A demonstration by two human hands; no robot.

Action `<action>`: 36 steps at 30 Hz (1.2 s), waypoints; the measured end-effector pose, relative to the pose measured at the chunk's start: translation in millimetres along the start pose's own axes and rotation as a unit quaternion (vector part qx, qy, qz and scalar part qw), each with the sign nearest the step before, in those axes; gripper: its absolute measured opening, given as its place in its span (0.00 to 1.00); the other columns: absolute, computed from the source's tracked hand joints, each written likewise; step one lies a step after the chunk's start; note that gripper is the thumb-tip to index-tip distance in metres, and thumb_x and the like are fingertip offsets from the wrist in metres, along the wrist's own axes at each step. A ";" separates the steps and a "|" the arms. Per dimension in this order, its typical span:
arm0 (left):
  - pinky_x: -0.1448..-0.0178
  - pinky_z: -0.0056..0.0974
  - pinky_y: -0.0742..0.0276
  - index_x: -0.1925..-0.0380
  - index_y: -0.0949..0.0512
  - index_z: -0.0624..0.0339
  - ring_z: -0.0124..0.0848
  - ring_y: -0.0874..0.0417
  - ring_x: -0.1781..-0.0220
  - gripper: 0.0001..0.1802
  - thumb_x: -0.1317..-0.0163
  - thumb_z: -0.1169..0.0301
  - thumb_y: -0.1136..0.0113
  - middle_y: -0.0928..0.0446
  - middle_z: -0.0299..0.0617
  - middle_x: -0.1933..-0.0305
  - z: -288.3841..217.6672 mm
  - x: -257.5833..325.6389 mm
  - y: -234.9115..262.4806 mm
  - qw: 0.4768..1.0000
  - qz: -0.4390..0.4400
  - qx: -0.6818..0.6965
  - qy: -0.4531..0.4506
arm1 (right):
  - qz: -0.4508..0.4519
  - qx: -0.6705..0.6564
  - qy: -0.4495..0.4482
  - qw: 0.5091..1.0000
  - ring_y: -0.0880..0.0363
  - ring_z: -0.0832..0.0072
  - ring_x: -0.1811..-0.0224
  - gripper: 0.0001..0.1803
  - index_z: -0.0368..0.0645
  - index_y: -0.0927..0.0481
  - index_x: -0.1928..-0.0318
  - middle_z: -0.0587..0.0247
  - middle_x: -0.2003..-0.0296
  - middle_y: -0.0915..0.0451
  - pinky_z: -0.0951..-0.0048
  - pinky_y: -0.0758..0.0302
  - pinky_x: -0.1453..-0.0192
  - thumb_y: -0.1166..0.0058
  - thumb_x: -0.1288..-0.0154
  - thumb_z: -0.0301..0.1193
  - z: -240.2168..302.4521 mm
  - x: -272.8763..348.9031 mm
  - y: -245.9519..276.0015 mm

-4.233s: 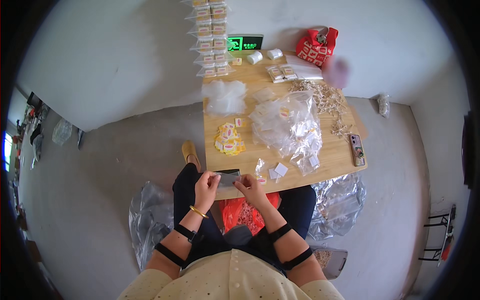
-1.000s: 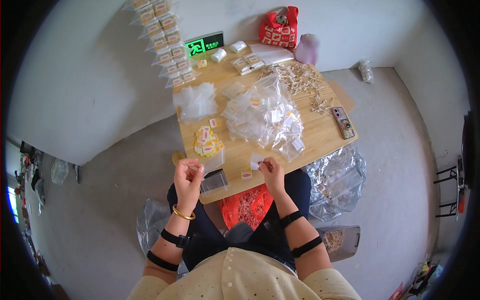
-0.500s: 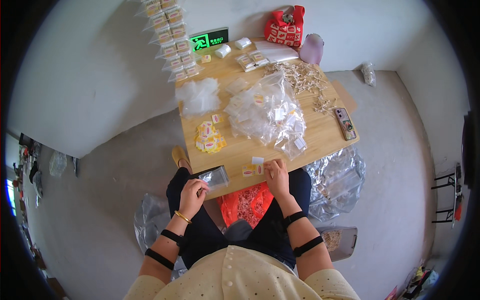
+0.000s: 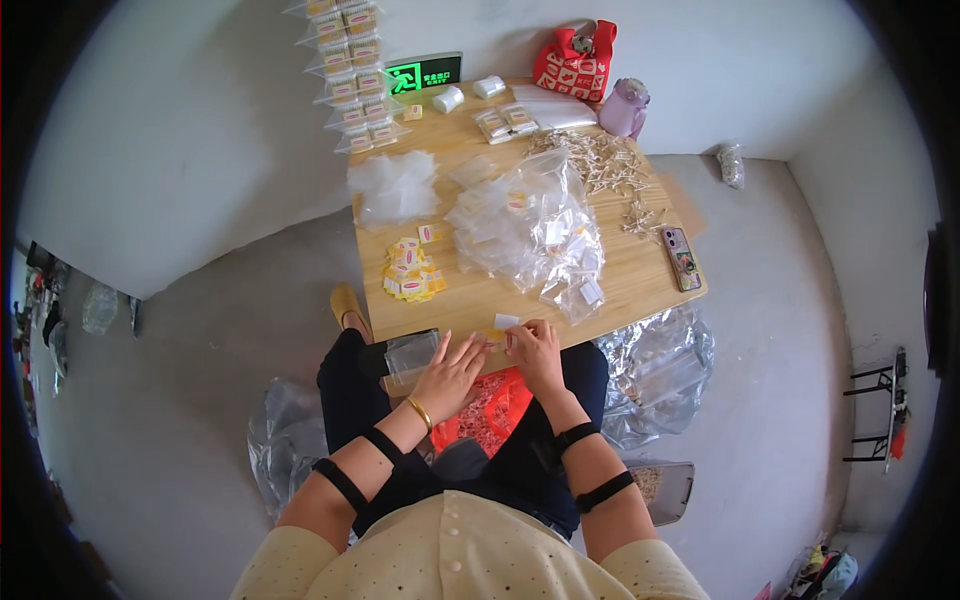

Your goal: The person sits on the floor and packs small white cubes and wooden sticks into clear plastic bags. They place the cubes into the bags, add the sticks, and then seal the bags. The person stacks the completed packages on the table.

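Right hand (image 4: 541,360), head view: fingertips drawn together at a yellow card (image 4: 494,336); whether they pinch it cannot be told. Left hand (image 4: 450,378): palm down, fingers extended and slightly spread, some tips close to that card. Card position: near edge of the table (image 4: 635,275), partly hidden by the hands. White card (image 4: 506,321): just beyond the yellow card. Clear bag (image 4: 410,354): just left of the left hand. Card pile (image 4: 410,272): beyond the bag.
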State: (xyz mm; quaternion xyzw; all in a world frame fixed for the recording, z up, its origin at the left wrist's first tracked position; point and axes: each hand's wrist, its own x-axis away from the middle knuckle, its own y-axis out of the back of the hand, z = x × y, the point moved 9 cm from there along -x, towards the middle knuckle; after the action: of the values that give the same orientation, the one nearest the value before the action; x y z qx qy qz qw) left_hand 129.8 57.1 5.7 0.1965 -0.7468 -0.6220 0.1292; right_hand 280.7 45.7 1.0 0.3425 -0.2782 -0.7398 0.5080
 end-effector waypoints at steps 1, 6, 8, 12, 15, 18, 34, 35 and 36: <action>0.21 0.56 0.59 0.32 0.38 0.61 0.38 0.46 0.22 0.42 0.43 0.56 0.36 0.38 0.45 0.29 -2.1 -3.9 -2.2 1.000 -0.002 -0.031 -0.005 | -0.001 -0.001 0.000 1.000 0.29 0.57 0.51 0.18 0.50 0.18 0.54 0.58 0.56 0.27 0.57 0.30 0.45 0.37 0.50 0.27 -0.8 1.4 -0.6; 0.22 0.57 0.55 0.31 0.39 0.62 0.40 0.37 0.30 0.41 0.43 0.59 0.38 0.35 0.46 0.32 -4.1 -0.7 -0.7 0.999 -0.005 0.001 0.047 | -0.021 -0.010 -0.022 0.999 0.28 0.57 0.52 0.16 0.48 0.19 0.57 0.59 0.58 0.26 0.58 0.30 0.47 0.36 0.49 0.28 -5.6 7.7 -0.3; 0.22 0.57 0.54 0.31 0.39 0.62 0.41 0.35 0.32 0.42 0.43 0.58 0.37 0.34 0.46 0.35 -3.9 0.5 -1.7 0.997 -0.004 -0.003 0.074 | -0.027 -0.011 -0.030 0.999 0.28 0.58 0.53 0.14 0.48 0.19 0.58 0.60 0.60 0.26 0.58 0.30 0.48 0.36 0.48 0.29 -2.2 8.4 -1.1; 0.23 0.57 0.54 0.31 0.39 0.61 0.42 0.34 0.34 0.43 0.45 0.56 0.35 0.32 0.46 0.39 -1.6 -2.4 -11.6 0.992 -0.021 0.011 0.121 | -0.047 -0.004 -0.027 0.999 0.25 0.59 0.56 0.09 0.45 0.19 0.62 0.61 0.65 0.24 0.59 0.30 0.52 0.38 0.45 0.29 11.8 1.1 -13.0; 0.23 0.57 0.53 0.31 0.40 0.61 0.44 0.35 0.33 0.43 0.45 0.56 0.36 0.34 0.47 0.37 0.1 -6.6 -13.3 0.989 -0.025 0.048 0.141 | -0.021 -0.075 -0.060 0.995 0.25 0.58 0.55 0.08 0.43 0.19 0.62 0.59 0.63 0.23 0.58 0.29 0.52 0.40 0.43 0.28 4.0 -4.4 -24.6; 0.23 0.58 0.54 0.31 0.41 0.62 0.46 0.40 0.28 0.44 0.43 0.55 0.37 0.38 0.50 0.32 -4.2 -9.2 -6.2 0.994 -0.033 0.035 0.102 | -0.037 -0.070 -0.068 0.995 0.26 0.55 0.54 0.10 0.42 0.20 0.59 0.55 0.60 0.24 0.58 0.28 0.50 0.41 0.43 0.25 1.7 -20.1 -11.1; 0.23 0.59 0.55 0.32 0.40 0.64 0.48 0.44 0.25 0.43 0.39 0.47 0.44 0.44 0.53 0.27 -10.1 -5.4 -19.2 0.998 -0.029 -0.005 0.060 | 0.115 0.114 -0.116 0.980 0.25 0.51 0.50 0.21 0.46 0.24 0.56 0.52 0.56 0.25 0.56 0.27 0.47 0.32 0.52 0.30 -16.5 -47.4 -55.1; 0.23 0.59 0.55 0.32 0.39 0.64 0.48 0.44 0.25 0.43 0.39 0.47 0.44 0.44 0.53 0.27 -9.6 -4.9 -19.9 0.998 -0.026 -0.005 0.061 | 0.109 0.112 -0.114 0.981 0.25 0.51 0.50 0.21 0.46 0.25 0.56 0.51 0.55 0.24 0.55 0.27 0.47 0.32 0.52 0.30 -15.6 -46.3 -53.9; 0.23 0.59 0.55 0.32 0.39 0.65 0.49 0.44 0.25 0.43 0.39 0.47 0.43 0.44 0.54 0.27 -8.7 -4.7 -20.5 0.998 -0.024 -0.005 0.063 | 0.104 0.121 -0.132 0.978 0.25 0.50 0.49 0.21 0.46 0.25 0.56 0.51 0.55 0.24 0.55 0.26 0.47 0.33 0.52 0.31 -17.1 -45.0 -54.4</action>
State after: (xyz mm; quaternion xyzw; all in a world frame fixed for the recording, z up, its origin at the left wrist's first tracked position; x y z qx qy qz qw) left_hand 140.5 48.6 -12.5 0.2524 -0.7293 -0.6150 0.1617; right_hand 274.9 104.9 -40.7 0.2696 -0.4646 -0.6824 0.4957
